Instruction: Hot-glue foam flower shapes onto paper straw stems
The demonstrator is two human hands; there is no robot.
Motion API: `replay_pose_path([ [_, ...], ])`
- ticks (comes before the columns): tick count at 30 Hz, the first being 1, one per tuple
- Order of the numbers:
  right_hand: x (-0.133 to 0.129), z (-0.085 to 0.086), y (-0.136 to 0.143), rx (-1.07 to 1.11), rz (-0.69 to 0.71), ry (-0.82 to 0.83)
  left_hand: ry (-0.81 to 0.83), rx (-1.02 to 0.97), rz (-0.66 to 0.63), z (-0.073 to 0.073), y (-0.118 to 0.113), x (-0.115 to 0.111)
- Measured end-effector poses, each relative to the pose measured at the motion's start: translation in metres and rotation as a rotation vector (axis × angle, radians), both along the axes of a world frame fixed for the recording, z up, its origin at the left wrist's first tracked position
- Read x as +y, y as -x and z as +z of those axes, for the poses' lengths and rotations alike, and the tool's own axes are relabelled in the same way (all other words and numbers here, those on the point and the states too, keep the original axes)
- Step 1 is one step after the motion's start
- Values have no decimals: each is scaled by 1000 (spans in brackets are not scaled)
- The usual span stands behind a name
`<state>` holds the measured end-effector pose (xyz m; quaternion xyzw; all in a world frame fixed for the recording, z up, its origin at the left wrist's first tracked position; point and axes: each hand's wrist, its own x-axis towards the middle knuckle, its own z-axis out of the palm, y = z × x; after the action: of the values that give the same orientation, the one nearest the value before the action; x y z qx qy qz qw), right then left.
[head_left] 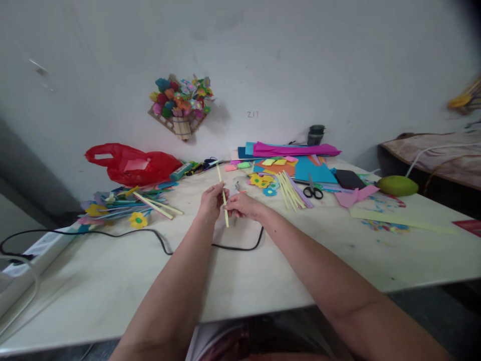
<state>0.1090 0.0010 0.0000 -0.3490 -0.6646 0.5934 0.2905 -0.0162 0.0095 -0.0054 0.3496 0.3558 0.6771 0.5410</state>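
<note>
Both of my hands are closed on one narrow pale yellow paper strip (226,218), held upright over the middle of the table. My left hand (212,200) pinches it around its middle. Just below, the fingertips of my right hand (242,206) grip the same strip. Behind my right hand lies a greyish tool (236,187), mostly hidden, so its kind is unclear. To the right are a bundle of yellow and lilac strips (290,191), yellow paper flowers (261,180) and black-handled scissors (313,191).
A black cable (240,248) crosses the table from the power strip (41,258) at left. Finished stems and flowers (112,209) lie near a red plastic bag (137,165). Coloured sheets (313,170), a dark phone (348,179) and paper scraps (385,226) are on the right.
</note>
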Motion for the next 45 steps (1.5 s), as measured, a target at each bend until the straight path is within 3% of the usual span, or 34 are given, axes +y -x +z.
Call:
replay_pose_path([
  [4, 2, 1, -2, 6, -50, -14, -9, 57, -10, -3, -3, 0],
  [10, 0, 0, -2, -69, 49, -6, -41, -20, 181, 1, 1, -2],
  [13, 0, 0, -2, -60, 18, -2, -17, -56, 239, 3, 3, -2],
  [23, 3, 1, -3, 61, -179, -29, 1, 85, 111, 0, -8, -5],
  [31, 1, 4, -3, 57, -214, -34, 41, 63, 275, 2, -4, -5],
  [39, 8, -2, -2, 141, -283, -79, -1, 102, 191, 2, -12, -7],
  [42, 10, -4, -3, 160, -301, -86, 10, 65, 286, 4, -8, -4],
  [45, 11, -6, -3, 176, -324, -88, 44, 47, 474, 6, 4, 0],
])
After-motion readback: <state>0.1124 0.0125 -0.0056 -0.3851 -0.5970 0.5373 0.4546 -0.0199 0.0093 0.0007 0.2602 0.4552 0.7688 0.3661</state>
